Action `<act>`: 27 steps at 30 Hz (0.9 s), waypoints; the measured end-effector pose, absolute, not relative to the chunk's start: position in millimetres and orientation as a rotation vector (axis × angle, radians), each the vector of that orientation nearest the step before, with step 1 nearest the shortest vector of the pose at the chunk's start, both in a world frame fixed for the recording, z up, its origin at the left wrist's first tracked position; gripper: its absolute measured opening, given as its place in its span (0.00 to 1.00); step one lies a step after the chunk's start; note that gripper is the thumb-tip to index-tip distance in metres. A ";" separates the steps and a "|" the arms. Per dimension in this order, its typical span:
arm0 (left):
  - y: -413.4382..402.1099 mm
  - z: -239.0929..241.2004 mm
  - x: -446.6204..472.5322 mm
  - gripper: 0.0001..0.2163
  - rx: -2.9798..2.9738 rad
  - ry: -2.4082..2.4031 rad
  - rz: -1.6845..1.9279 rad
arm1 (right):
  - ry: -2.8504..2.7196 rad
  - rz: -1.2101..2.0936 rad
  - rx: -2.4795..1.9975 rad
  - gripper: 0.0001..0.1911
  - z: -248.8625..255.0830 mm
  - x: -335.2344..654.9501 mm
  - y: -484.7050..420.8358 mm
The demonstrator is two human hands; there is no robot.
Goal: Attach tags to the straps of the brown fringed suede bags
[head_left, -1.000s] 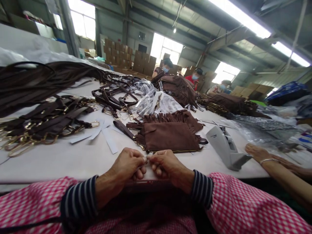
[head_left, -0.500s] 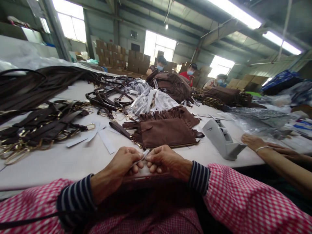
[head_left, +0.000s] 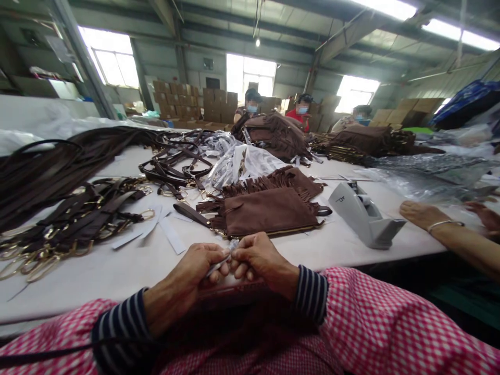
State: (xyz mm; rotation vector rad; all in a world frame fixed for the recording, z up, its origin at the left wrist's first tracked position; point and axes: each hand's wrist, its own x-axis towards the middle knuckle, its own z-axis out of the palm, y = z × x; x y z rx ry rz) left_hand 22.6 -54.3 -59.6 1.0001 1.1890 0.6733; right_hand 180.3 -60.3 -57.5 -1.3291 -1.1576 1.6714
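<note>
Taking the brown fringed bag (head_left: 269, 213) as landmark: it lies flat on the pale table (head_left: 152, 276) ahead of me, long axis running left to right, its gold zip edge (head_left: 281, 230) toward me. Both my hands are on the near side of it, by its near left corner. Left hand (head_left: 191, 266): thumb and fingers pinched on a small whitish piece (head_left: 233, 244). Right hand (head_left: 262, 259): pinched on the same piece, fingertips right against the left's. The piece is narrow, slanting from the left fingers up and away toward the bag's corner; too small and covered to tell what it is. Key relation: the bag lies just beyond the grip, ahead and to the right, with my right hand the nearer, below its near edge. Whether the piece touches the bag, cannot tell. Left of the bag: a dark wrist strap (head_left: 191, 213) at its side, then loose white paper strips (head_left: 172, 235), farther off a heap of dark straps (head_left: 88, 211) with gold clasps. Right of it: a grey tape dispenser (head_left: 353, 211), then a co-worker's hand (head_left: 422, 214).
</note>
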 end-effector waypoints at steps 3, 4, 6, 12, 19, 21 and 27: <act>-56.5 -56.7 22.3 0.13 0.963 1.177 0.696 | -1.200 1.576 -1.269 0.06 -65.2 176.9 -59.0; -57.8 -54.8 22.1 0.14 0.958 1.170 0.702 | -1.235 1.527 -1.258 0.06 -67.9 175.6 -58.3; -60.8 -50.6 21.4 0.15 0.962 1.157 0.709 | -1.355 1.405 -1.252 0.06 -72.6 174.1 -56.6; -66.3 -45.8 20.4 0.15 0.943 1.176 0.733 | -1.935 0.275 -1.308 0.04 -76.2 181.1 -47.8; -61.4 -51.7 19.9 0.15 1.035 1.194 0.785 | -2.309 -0.542 -0.741 0.04 -79.6 184.2 -23.3; -58.6 -52.2 18.1 0.14 1.094 1.239 0.782 | -2.338 -0.475 -0.745 0.06 -81.0 182.0 -21.2; -59.4 -45.4 9.1 0.12 1.722 1.450 0.737 | -2.254 0.428 -0.908 0.39 -63.8 192.8 -25.7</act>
